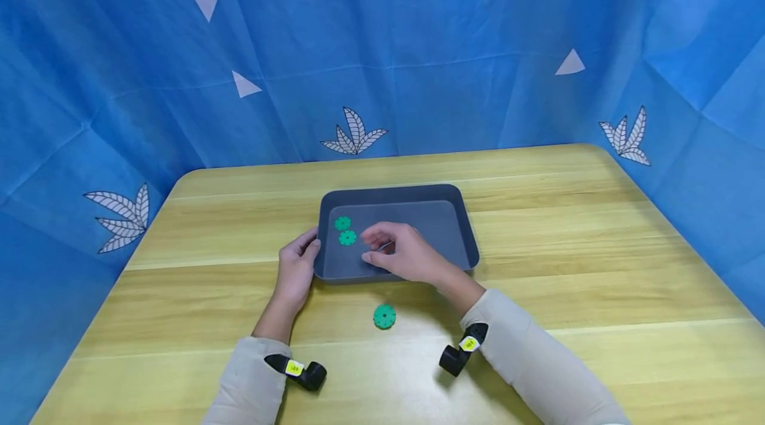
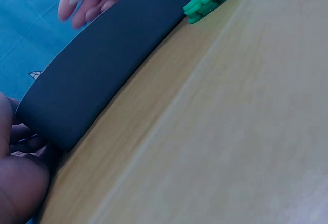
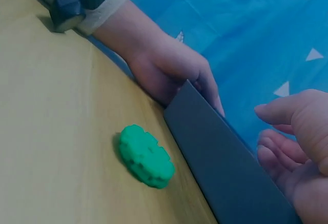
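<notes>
A dark grey rectangular tray (image 1: 412, 195) lies on the table with two green notched discs, one disc (image 1: 342, 223) just behind the other disc (image 1: 347, 238), on the left part of its floor. My left hand (image 1: 295, 267) grips the tray's left side near the front corner. Over the tray's middle hovers my right hand (image 1: 402, 252), thumb and fingers loosely bent and apart with nothing between them. In front of the tray, on the tabletop, sits another green notched piece (image 1: 384, 316); its edge looks layered in the left wrist view, like stacked discs.
The wood-grain table (image 1: 597, 265) stretches out on both sides of the tray. A blue cloth (image 1: 442, 46) with white triangles and leaf drawings hangs behind and at the sides. Black wrist cameras, one camera (image 1: 312, 376) on the left sleeve, sit low over the table.
</notes>
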A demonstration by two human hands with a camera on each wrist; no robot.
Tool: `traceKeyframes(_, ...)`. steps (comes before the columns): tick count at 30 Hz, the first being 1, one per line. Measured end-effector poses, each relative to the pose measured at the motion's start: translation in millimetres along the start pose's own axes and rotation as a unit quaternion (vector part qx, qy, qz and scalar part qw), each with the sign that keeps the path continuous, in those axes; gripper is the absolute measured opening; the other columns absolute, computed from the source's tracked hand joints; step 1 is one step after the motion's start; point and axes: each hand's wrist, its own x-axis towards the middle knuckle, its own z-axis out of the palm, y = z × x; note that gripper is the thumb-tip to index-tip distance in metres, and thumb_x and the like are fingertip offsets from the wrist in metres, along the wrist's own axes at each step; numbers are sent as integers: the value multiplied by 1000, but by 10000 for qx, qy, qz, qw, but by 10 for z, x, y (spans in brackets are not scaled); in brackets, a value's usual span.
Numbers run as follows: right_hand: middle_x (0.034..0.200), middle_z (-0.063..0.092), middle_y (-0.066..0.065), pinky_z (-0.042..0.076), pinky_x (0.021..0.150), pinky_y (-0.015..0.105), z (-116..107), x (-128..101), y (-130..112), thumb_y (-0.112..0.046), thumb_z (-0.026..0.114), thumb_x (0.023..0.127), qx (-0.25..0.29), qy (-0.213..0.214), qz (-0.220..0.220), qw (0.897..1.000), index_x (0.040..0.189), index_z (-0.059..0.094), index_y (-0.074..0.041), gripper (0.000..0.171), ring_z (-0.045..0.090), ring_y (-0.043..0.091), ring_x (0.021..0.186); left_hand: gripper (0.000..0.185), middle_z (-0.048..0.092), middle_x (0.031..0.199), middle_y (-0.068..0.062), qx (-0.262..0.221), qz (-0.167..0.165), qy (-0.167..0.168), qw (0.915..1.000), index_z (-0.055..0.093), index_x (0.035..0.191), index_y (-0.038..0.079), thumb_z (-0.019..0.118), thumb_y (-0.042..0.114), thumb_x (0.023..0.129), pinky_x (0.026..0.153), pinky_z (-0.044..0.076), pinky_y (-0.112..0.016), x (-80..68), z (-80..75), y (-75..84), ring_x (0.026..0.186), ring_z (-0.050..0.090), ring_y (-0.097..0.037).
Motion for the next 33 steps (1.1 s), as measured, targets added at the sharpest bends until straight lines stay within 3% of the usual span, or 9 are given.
traceKeyframes(9,106,65,15,52,83,27,82,319,53,-12,68,82,-270,25,255,9993,114,60,0,35,61,20,95,37,53,128,-13,-50,71,-1,10000,48,130,-2,42,11,96,95,45,-23,5,2,-6,119,49,-18)
traceKeyframes(21,108,63,6,49,89,31,220,630,165,-15,70,81,-936,-96,1077,9897,115,60,-5,37,60,18,100,36,54,128,-14,-66,71,-71,9999,49,130,-1,42,11,97,90,47,-18,-7,1,6,117,51,-19)
traceKeyframes(33,109,63,7,48,91,31,283,741,169,-15,68,82,-1621,-390,1059,9803,116,60,-5,36,57,19,103,38,52,129,-17,2,167,-74,9998,47,131,-2,42,12,96,96,46,-27,-4,-11,-1,119,49,-22)
